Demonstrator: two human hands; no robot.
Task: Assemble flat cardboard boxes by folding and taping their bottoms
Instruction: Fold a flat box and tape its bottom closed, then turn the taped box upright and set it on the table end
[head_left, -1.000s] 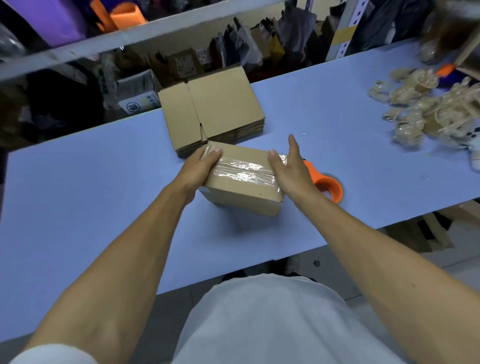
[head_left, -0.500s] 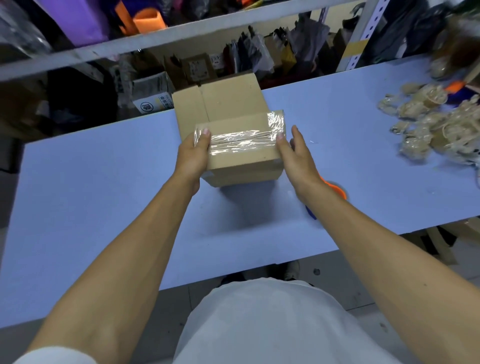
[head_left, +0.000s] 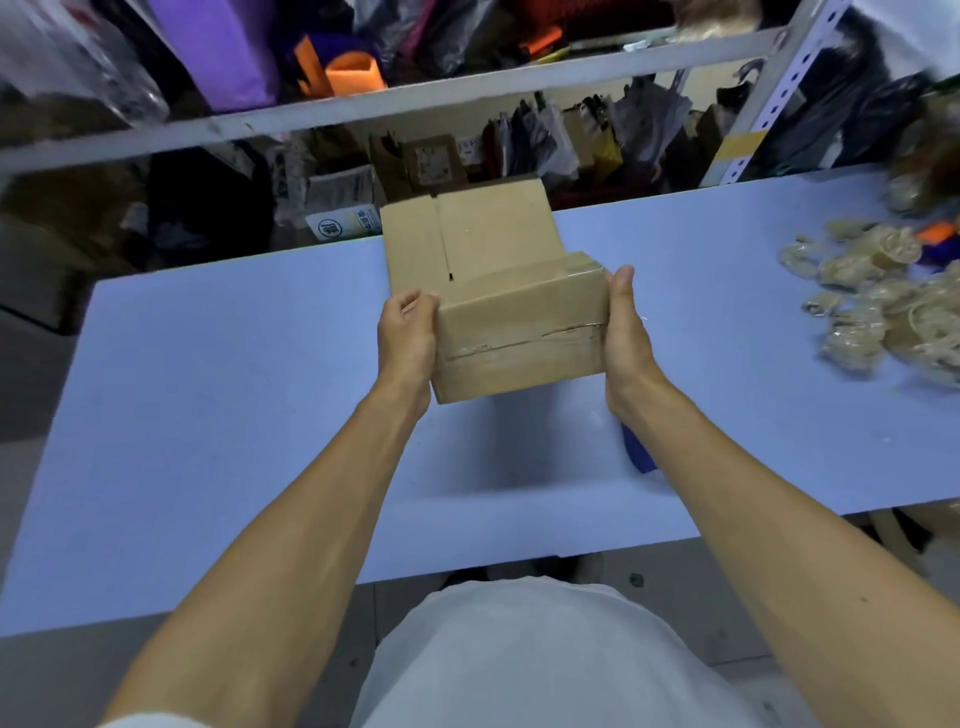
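A small assembled cardboard box hangs above the blue table, held between both hands. Its face with the clear-taped seam is turned towards me. My left hand grips the box's left side with fingers curled at the upper corner. My right hand holds the right side, thumb up along the edge; its fingers are hidden behind the box. Right behind the box lies a stack of flat cardboard boxes at the table's far edge.
A blue part of the tape dispenser shows under my right forearm. A heap of crumpled beige tape-like scraps covers the table's right end. Cluttered metal shelves stand behind the table.
The box has been lifted off the table and tipped, so the taped face now points at me instead of up. Both hands stayed on its sides.
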